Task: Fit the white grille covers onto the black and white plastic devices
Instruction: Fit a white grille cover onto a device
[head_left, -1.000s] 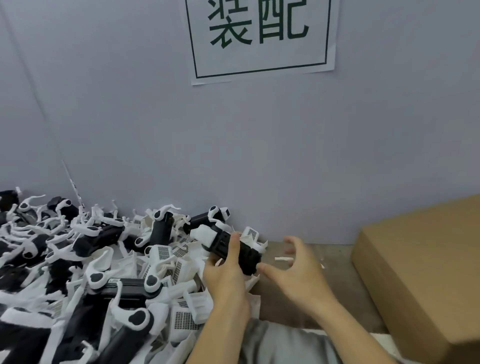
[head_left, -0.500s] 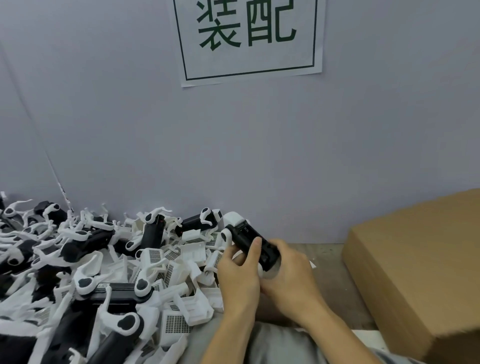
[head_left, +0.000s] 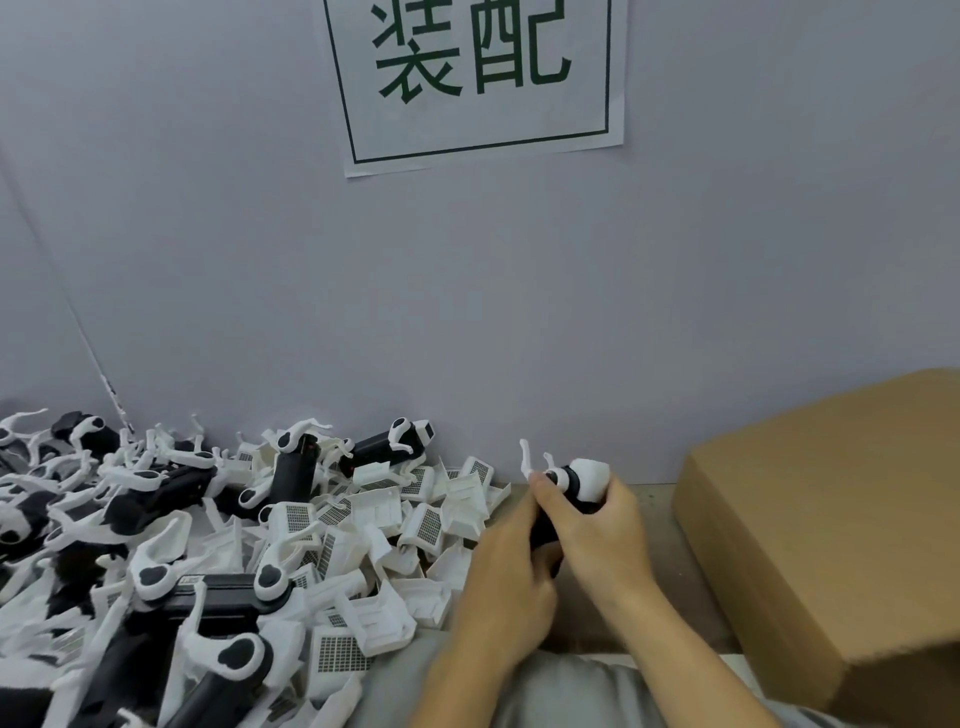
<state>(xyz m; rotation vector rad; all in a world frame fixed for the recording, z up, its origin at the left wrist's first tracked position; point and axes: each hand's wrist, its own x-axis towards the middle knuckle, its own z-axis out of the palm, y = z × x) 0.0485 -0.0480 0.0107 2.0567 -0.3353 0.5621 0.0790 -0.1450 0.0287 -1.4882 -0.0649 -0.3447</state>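
Observation:
Both hands hold one black and white plastic device (head_left: 574, 480) just above the table, near the back wall. My right hand (head_left: 602, 530) grips its upper part, thumb over the black body, with the white end cap sticking out above the fingers. My left hand (head_left: 506, 577) grips the lower part of the same device, most of which it hides. Thin white prongs rise from the device's left side. A pile of black and white devices (head_left: 171, 525) and loose white grille covers (head_left: 431, 522) lies to the left.
A closed brown cardboard box (head_left: 826, 525) stands on the right, close to my right hand. The grey wall behind carries a white paper sign (head_left: 478, 78) with green characters. A strip of brown table (head_left: 660, 499) shows between hands and box.
The device has been turned, and its white end now points up and to the right. My right hand went from reaching to gripping the device, and both hands shifted slightly right.

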